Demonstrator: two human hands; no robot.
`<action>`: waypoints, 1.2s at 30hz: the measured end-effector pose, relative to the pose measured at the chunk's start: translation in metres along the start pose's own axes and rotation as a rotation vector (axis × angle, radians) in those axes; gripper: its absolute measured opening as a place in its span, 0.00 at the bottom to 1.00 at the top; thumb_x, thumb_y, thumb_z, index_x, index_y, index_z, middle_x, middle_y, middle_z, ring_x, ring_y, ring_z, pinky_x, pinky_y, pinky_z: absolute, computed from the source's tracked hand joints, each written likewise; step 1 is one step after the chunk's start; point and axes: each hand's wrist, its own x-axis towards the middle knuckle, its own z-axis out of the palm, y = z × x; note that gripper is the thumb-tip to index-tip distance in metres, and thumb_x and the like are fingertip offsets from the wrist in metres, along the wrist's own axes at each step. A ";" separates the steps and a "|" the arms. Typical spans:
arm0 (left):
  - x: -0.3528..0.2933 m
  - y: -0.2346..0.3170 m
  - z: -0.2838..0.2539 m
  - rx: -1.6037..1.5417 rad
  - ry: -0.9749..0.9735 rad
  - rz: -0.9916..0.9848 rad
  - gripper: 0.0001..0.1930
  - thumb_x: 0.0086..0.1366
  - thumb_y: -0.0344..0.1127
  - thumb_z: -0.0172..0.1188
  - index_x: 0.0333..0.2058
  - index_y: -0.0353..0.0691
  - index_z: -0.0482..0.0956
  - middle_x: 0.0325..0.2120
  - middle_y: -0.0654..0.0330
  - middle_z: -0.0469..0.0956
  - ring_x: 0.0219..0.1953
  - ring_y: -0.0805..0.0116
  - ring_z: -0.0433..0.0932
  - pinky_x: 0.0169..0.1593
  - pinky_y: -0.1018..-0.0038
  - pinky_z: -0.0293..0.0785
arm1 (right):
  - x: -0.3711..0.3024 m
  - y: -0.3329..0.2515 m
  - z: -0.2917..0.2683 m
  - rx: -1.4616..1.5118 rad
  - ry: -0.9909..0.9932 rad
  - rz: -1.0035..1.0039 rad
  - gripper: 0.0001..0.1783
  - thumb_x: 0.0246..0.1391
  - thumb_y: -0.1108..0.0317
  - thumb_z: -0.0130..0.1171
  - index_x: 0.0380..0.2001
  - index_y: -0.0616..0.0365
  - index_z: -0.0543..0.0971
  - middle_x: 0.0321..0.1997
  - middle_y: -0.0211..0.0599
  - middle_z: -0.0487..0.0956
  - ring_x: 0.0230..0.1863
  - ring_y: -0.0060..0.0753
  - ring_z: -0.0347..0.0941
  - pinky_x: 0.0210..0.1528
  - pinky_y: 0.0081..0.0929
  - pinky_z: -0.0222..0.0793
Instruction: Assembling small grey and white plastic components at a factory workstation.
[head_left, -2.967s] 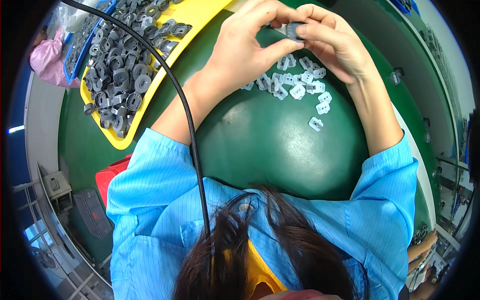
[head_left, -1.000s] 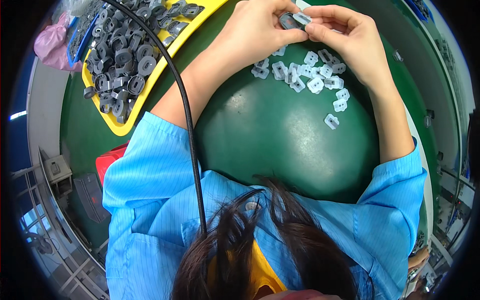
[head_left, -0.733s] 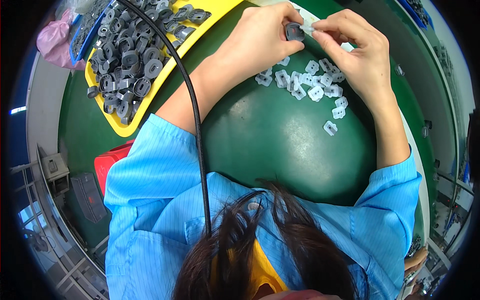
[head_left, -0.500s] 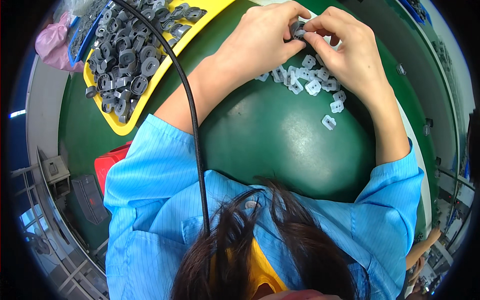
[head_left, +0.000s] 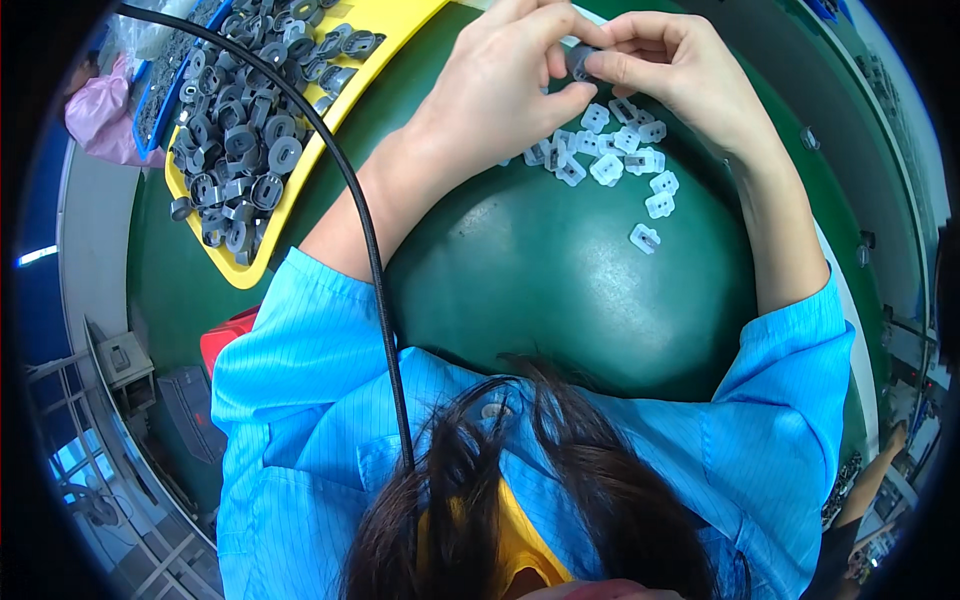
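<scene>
So you've got both hands up at the far side of the green counter (head_left: pixel 560 290), working on one small dark gray part (head_left: pixel 578 62) that sits right between them. Your right hand (head_left: pixel 680 80) has it pinched, thumb pressed on the part and the fingers bent in around the far side. Your left hand (head_left: pixel 505 80) is curled mostly closed around the left of the part, index arching over the far side and thumb poking out on the near side. I can't tell exactly which left fingertips are on it, they're partly hidden.

Just on the near side of your hands there's a loose bunch of translucent white pieces (head_left: pixel 606 169) on the counter, with one sitting by itself a bit nearer to you. Off to the left is your yellow tray (head_left: pixel 243 277), loaded with a heap of gray rounded parts (head_left: pixel 235 140), and a blue tray (head_left: pixel 148 135) past that, near someone in a pink sleeve (head_left: pixel 105 120). A black cable (head_left: pixel 365 215) runs across your left forearm, and a red container (head_left: pixel 225 335) peeks out beside your left blue sleeve (head_left: pixel 300 320).
</scene>
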 end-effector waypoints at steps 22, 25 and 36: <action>0.004 0.001 -0.022 0.109 -0.143 0.305 0.18 0.52 0.26 0.66 0.43 0.37 0.80 0.34 0.56 0.74 0.39 0.58 0.74 0.44 0.69 0.72 | 0.000 0.006 -0.004 -0.008 -0.087 0.019 0.11 0.50 0.75 0.60 0.39 0.61 0.76 0.32 0.28 0.78 0.31 0.14 0.72 0.36 0.14 0.69; 0.005 -0.004 -0.021 0.106 -0.052 0.314 0.19 0.50 0.26 0.70 0.44 0.37 0.80 0.34 0.57 0.75 0.38 0.59 0.75 0.43 0.70 0.73 | 0.005 0.020 -0.016 0.199 -0.113 -0.019 0.18 0.54 0.70 0.63 0.48 0.63 0.76 0.38 0.32 0.81 0.39 0.18 0.76 0.42 0.19 0.73; 0.011 -0.008 0.009 0.001 0.182 0.243 0.20 0.53 0.28 0.69 0.46 0.36 0.77 0.38 0.52 0.74 0.40 0.57 0.76 0.45 0.70 0.73 | 0.014 0.026 -0.017 0.655 -0.093 0.075 0.10 0.52 0.76 0.62 0.38 0.59 0.77 0.34 0.31 0.79 0.32 0.21 0.76 0.36 0.17 0.73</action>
